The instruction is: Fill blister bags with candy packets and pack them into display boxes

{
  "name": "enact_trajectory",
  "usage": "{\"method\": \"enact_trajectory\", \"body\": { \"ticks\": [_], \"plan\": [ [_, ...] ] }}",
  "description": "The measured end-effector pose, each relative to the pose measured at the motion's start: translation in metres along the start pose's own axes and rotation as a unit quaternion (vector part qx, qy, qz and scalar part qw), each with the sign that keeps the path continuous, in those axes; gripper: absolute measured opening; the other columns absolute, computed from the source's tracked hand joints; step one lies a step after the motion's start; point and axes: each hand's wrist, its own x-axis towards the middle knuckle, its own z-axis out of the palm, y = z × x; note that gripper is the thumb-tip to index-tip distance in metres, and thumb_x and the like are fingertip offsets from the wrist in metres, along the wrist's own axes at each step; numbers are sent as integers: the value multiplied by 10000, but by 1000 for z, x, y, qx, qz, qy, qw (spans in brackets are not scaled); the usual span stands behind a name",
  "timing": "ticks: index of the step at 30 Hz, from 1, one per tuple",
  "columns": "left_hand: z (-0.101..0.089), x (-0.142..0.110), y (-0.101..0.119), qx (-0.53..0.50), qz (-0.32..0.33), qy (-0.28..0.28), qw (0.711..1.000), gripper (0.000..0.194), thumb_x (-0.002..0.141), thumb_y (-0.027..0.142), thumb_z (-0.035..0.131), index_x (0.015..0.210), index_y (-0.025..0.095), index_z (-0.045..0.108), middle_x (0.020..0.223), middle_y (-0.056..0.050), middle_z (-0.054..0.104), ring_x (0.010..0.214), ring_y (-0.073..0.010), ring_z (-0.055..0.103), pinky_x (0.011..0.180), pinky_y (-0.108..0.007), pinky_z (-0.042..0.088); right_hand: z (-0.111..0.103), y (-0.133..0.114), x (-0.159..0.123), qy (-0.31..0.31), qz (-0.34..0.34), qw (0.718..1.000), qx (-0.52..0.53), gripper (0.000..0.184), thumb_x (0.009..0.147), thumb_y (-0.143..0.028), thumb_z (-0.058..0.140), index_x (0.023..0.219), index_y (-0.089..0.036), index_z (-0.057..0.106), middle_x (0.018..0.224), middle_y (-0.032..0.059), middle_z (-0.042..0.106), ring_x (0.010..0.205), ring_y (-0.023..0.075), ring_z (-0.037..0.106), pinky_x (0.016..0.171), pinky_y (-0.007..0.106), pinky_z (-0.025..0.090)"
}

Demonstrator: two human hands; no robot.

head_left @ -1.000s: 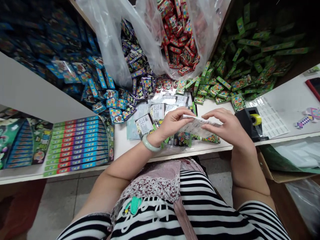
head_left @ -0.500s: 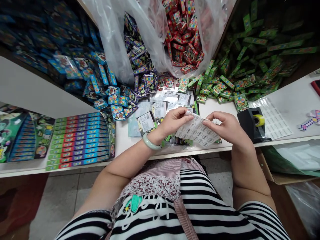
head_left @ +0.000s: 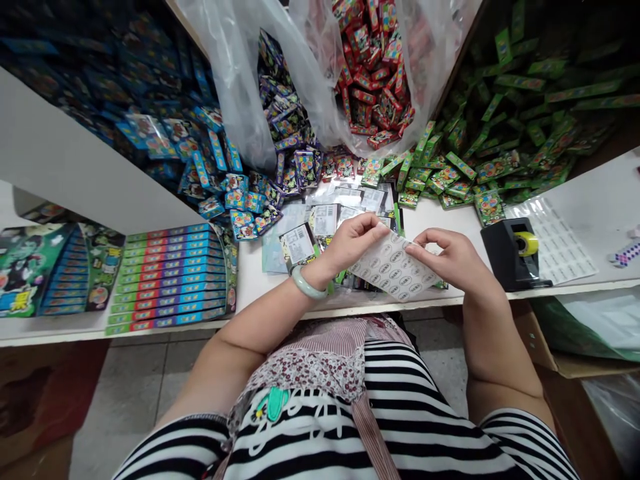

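Between my two hands stretches a white sticker sheet (head_left: 395, 270) printed with rows of dark oval marks. My left hand (head_left: 354, 245) pinches its upper left corner between thumb and fingers. At its right edge, my right hand (head_left: 445, 255) grips it with the thumb on top. Beneath and behind the sheet lie several flat printed packets (head_left: 299, 245) in clear plastic, partly hidden by the sheet and my left hand. Beyond them small purple boxes (head_left: 306, 167) and green boxes (head_left: 373, 172) lie loose on the white table (head_left: 255, 267).
Blue boxes (head_left: 243, 223) spill out at the left, red boxes (head_left: 375, 87) from a plastic bag at the back. Stacked multicoloured boxes (head_left: 170, 280) stand in a display on the left. A black tape dispenser (head_left: 510, 253) sits at right beside another sticker sheet (head_left: 560, 240).
The view has shifted slightly, so the scene sits a little further right. Both hands keep their hold on the sticker sheet, which now lies a bit flatter toward me.
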Motion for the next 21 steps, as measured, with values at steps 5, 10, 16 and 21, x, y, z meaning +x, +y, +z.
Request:
{"method": "enact_trajectory", "body": {
  "ticks": [5, 10, 16, 21],
  "plan": [
    [-5, 0, -3, -53, -34, -42, 997, 339, 783, 478, 719, 809, 176, 568, 741, 21, 552, 663, -92, 485, 625, -228, 402, 1, 4, 1, 7, 4, 1000, 18, 310, 835, -474, 653, 697, -197, 635, 674, 18, 645, 642, 168, 572, 547, 267, 417],
    [-5, 0, -10, -66, -59, -51, 995, 345, 739, 444, 757, 794, 173, 552, 730, 31, 545, 649, -82, 475, 620, -220, 402, 3, 9, 3, 2, 13, 999, 44, 282, 821, -464, 681, 745, -193, 667, 725, 34, 683, 667, 177, 594, 531, 267, 428],
    [-2, 0, -12, -75, -81, -62, 992, 301, 752, 393, 750, 786, 155, 570, 753, 17, 569, 666, -86, 511, 610, -216, 405, 4, 15, 8, 27, -3, 996, 88, 195, 774, -383, 710, 779, -196, 652, 747, 19, 679, 689, 162, 606, 634, 286, 476],
    [-4, 1, -17, -113, -81, -77, 987, 327, 711, 368, 795, 816, 153, 573, 771, 22, 582, 687, -81, 533, 647, -219, 426, 7, 22, 9, 31, 12, 994, 104, 256, 747, -406, 741, 866, -188, 679, 750, 17, 678, 691, 162, 603, 646, 291, 479]
  ]
}}
